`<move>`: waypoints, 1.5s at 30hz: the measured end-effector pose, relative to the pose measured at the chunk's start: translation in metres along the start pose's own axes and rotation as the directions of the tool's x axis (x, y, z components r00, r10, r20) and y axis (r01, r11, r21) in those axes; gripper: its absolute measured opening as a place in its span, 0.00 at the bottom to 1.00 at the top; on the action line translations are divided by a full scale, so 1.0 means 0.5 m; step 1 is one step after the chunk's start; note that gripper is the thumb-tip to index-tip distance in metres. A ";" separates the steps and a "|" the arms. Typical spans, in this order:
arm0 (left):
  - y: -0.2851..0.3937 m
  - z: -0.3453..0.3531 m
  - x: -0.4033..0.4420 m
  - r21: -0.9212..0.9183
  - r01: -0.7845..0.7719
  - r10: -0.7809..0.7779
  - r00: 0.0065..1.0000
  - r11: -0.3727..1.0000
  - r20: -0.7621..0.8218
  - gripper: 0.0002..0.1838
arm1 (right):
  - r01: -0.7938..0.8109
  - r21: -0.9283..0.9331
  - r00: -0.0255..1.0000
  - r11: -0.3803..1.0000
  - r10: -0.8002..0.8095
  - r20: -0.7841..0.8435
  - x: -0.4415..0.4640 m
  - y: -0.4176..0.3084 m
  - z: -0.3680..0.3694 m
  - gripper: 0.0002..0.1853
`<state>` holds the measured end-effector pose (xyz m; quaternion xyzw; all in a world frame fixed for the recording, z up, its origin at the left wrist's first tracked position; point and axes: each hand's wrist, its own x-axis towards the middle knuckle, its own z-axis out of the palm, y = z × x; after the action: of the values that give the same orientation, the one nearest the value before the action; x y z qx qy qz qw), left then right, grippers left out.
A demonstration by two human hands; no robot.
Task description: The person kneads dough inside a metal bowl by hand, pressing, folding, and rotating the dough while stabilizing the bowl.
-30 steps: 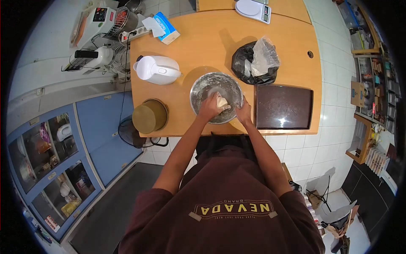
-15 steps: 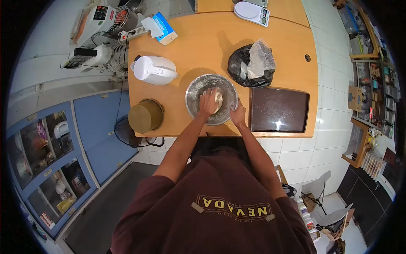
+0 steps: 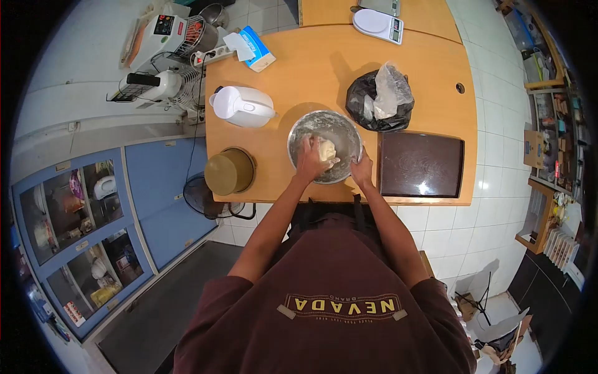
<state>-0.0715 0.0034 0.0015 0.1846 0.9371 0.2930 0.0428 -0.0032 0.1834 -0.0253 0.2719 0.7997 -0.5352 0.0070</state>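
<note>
A metal bowl [image 3: 350, 133] stands near the front edge of the table, its inside smeared with a pale coating. In it lies a lump of pale dough [image 3: 327, 149]. My left hand [image 3: 310, 163] reaches into the bowl from the front left, its fingers curled round the left side of the dough; bits of dough cling to the hand. My right hand [image 3: 362, 171] grips the bowl's right rim, close to the dark baking tray [image 3: 421, 165]. The underside of the dough is hidden.
Left of the bowl are a white kettle [image 3: 243, 106] and a brown-green container [image 3: 229, 171]. A black plastic bag [image 3: 360, 103] with a clear bag sits behind, to the right. Farther back are a tissue box [image 3: 257, 48] and a white scale [image 3: 377, 23].
The view has shifted slightly. My left hand has shifted left and toward me against the bowl, and more of the dough shows, looking rounder. My right hand remains on the rim.
</note>
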 end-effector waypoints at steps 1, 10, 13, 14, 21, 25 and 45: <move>-0.007 0.006 0.003 -0.067 -0.015 0.019 0.998 0.998 0.059 0.57 | -0.011 0.008 1.000 1.000 0.011 0.008 -0.001 0.002 -0.002 0.29; -0.093 0.079 -0.019 -0.083 -0.095 0.106 0.983 0.992 0.147 0.44 | 0.001 0.048 1.000 0.999 -0.001 0.016 -0.003 0.015 0.003 0.30; -0.067 0.091 -0.010 -0.034 -0.078 0.081 0.992 0.996 0.099 0.40 | -0.015 0.038 1.000 0.999 0.014 0.014 0.000 0.014 0.007 0.31; -0.059 0.088 -0.001 0.014 -0.070 0.068 0.992 0.997 0.109 0.39 | -0.020 0.038 1.000 0.999 0.019 0.017 -0.001 0.014 0.007 0.31; -0.012 0.070 0.064 0.016 0.182 -0.182 0.970 0.983 0.164 0.34 | -0.012 0.039 1.000 0.999 0.011 0.023 -0.002 0.018 0.006 0.32; -0.064 0.098 0.028 -0.378 0.126 -0.168 0.982 0.917 -0.082 0.33 | -0.024 0.034 0.999 0.999 0.023 0.027 0.002 0.014 0.003 0.33; -0.030 0.109 0.032 0.249 -0.215 0.093 0.901 0.944 0.425 0.40 | -0.007 -0.069 0.998 0.998 0.012 0.063 0.007 0.008 -0.009 0.36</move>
<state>-0.0812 0.0269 -0.0515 0.3200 0.9225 0.1103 0.1859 -0.0031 0.1899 -0.0281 0.2581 0.8157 -0.5159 0.0442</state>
